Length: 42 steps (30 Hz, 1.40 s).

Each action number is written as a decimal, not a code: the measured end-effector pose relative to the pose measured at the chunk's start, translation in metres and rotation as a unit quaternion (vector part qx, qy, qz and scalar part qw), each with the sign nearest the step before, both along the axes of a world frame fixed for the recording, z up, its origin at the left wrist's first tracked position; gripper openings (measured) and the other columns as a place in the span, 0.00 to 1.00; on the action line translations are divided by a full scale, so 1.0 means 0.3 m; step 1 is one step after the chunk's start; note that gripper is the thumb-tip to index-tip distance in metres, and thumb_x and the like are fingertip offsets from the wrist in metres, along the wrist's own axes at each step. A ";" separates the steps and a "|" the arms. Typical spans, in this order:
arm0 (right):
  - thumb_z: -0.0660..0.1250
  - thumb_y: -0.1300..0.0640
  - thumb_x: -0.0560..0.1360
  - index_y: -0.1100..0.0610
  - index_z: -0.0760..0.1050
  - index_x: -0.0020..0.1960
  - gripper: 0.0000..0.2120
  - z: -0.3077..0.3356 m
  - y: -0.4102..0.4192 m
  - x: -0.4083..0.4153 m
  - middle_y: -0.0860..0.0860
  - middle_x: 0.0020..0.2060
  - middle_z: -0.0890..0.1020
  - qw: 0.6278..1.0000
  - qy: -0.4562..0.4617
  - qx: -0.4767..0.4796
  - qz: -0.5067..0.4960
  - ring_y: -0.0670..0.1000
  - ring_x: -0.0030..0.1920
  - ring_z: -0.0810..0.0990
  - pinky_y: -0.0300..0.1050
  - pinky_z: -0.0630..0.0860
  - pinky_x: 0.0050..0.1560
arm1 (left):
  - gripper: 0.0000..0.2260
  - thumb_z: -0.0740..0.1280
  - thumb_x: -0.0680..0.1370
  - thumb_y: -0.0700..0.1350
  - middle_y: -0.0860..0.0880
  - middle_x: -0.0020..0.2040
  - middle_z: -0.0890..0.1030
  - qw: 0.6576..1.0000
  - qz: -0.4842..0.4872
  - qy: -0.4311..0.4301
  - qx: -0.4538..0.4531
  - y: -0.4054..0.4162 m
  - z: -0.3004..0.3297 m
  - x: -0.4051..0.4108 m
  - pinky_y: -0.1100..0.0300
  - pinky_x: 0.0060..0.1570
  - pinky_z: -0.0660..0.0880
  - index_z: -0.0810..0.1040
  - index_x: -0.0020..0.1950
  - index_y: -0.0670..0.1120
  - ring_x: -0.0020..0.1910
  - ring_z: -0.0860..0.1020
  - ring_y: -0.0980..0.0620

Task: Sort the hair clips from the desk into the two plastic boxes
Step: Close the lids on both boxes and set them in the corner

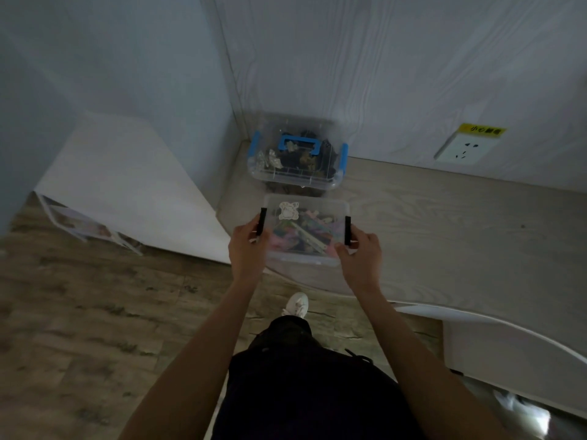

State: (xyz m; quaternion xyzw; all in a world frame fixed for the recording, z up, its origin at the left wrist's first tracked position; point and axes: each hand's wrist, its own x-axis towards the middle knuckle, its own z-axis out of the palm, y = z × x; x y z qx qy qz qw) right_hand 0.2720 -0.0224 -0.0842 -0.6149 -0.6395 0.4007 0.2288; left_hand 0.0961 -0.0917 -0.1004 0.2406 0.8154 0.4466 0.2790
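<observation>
Nearest, both hands are on the near box (305, 231), a clear lidded one with black latches and a cartoon sticker on the lid. The left hand (246, 246) has its fingers clenched around the left latch end; the right hand (360, 254) grips the right latch end the same way. The box sits at the near edge of the surface (444, 223), its near side at or just over the rim; cannot tell if it is resting or lifted. Risk: a grip on the latches alone could pop one open, and a tilt toward the near edge would send the box to the floor (95, 312) and spill the pastel clips (301, 236) packed inside. Just beyond, nearly touching, stands the far box (297, 154), clear with a blue handle and blue latches, lid on, holding dark and metallic clips (286, 160); pushing the near box forward could knock it into the corner. Count: two boxes, two hands, no loose clips visible on the surface; clips inside are too jumbled to count. One wall socket (462, 147) far right.
</observation>
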 end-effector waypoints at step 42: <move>0.56 0.46 0.79 0.52 0.62 0.69 0.21 0.155 0.335 -0.383 0.52 0.63 0.71 0.926 0.314 -0.209 0.004 0.52 0.59 0.72 0.45 0.72 0.51 | 0.09 0.59 0.79 0.42 0.46 0.50 0.73 0.910 0.137 -0.356 0.160 0.283 0.169 -0.280 0.54 0.61 0.71 0.72 0.59 0.44 0.60 0.72 0.34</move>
